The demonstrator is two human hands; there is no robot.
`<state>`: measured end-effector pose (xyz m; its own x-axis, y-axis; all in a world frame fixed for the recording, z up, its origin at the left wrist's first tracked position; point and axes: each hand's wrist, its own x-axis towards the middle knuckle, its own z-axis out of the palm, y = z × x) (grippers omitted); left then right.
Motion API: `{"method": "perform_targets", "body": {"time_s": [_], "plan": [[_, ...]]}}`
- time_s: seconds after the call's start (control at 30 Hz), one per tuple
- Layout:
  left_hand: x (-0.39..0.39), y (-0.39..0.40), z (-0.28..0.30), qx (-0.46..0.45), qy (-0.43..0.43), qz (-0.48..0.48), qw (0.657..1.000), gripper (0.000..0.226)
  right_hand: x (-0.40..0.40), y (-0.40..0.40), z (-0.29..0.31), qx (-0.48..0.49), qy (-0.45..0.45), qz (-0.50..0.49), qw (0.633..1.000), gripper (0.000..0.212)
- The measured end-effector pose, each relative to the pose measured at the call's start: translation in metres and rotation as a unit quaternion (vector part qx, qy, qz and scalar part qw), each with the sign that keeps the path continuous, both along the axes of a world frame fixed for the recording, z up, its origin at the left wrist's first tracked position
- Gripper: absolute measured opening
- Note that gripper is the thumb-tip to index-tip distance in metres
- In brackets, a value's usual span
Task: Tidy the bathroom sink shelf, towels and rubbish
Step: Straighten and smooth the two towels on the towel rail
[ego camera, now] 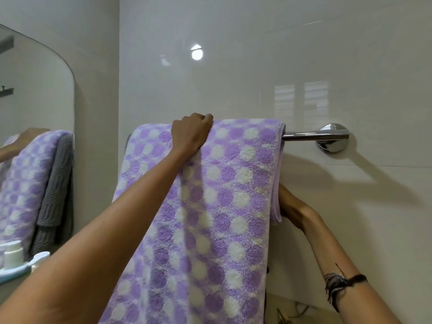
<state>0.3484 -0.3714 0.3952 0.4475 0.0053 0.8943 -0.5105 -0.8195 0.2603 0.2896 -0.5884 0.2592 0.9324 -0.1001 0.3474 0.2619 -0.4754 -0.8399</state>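
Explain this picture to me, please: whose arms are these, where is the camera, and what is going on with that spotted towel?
No machine here: a person wears a camera on the head, looking forward at their own arms. The left hand grips the top of a purple and white spotted towel draped over a chrome towel rail on the tiled wall. The right hand reaches behind the towel's side edge; its fingers are hidden. At far left, a mirror reflects the towel and a grey towel beside it, above a white bottle.

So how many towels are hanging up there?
2. The purple spotted towel hangs over the chrome rail, held by the left hand. A grey towel barely peeks out behind its left edge; the mirror shows it clearly.
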Motion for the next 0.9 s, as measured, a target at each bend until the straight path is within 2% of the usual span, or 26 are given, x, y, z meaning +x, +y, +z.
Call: {"method": "perform_targets", "body": {"time_s": [0.03, 0.07, 0.1, 0.17, 0.23, 0.3, 0.4, 0.53, 0.63, 0.73, 0.8, 0.9], "plan": [[-0.001, 0.0, -0.004, -0.002, -0.017, -0.003, 1.0, 0.038, -0.003, 0.009, 0.008, 0.011, -0.035, -0.052, 0.998, 0.027], [-0.003, 0.001, -0.008, -0.009, -0.036, -0.013, 0.999, 0.037, -0.009, 0.023, 0.016, 0.049, -0.085, -0.123, 0.988, 0.028], [-0.004, 0.003, -0.012, -0.011, -0.045, -0.026, 0.999, 0.035, -0.011, 0.023, 0.013, 0.045, -0.16, -0.158, 0.973, 0.031], [-0.003, 0.009, -0.022, -0.002, -0.075, -0.037, 0.997, 0.029, -0.019, 0.028, 0.006, 0.069, -0.314, -0.21, 0.923, 0.028], [-0.002, 0.017, -0.034, 0.005, -0.106, -0.044, 0.993, 0.029, -0.027, 0.038, 0.01, 0.076, -0.395, -0.234, 0.885, 0.017], [-0.003, 0.025, -0.042, -0.034, -0.121, -0.053, 0.991, 0.029, -0.035, 0.05, 0.012, 0.081, -0.44, -0.22, 0.867, 0.024], [0.0, 0.035, -0.049, -0.111, -0.105, -0.012, 0.988, 0.031, -0.046, 0.066, 0.022, 0.117, -0.424, -0.169, 0.882, 0.021], [0.006, 0.055, -0.055, -0.252, -0.024, 0.007, 0.968, 0.042, -0.057, 0.084, 0.023, 0.164, -0.351, -0.104, 0.916, 0.018], [0.011, 0.077, -0.064, -0.34, 0.065, -0.003, 0.938, 0.057, -0.064, 0.098, 0.018, 0.152, -0.339, -0.101, 0.923, 0.04], [0.01, 0.091, -0.082, -0.355, 0.117, -0.026, 0.927, 0.071, -0.067, 0.11, 0.014, 0.05, -0.342, -0.174, 0.922, 0.049], [0.007, 0.092, -0.094, -0.343, 0.118, -0.007, 0.932, 0.073, -0.07, 0.118, 0.012, -0.054, -0.355, -0.241, 0.902, 0.047], [0.003, 0.087, -0.1, -0.342, 0.103, 0.016, 0.934, 0.071, -0.072, 0.132, 0.012, -0.132, -0.377, -0.27, 0.876, 0.047]]}}
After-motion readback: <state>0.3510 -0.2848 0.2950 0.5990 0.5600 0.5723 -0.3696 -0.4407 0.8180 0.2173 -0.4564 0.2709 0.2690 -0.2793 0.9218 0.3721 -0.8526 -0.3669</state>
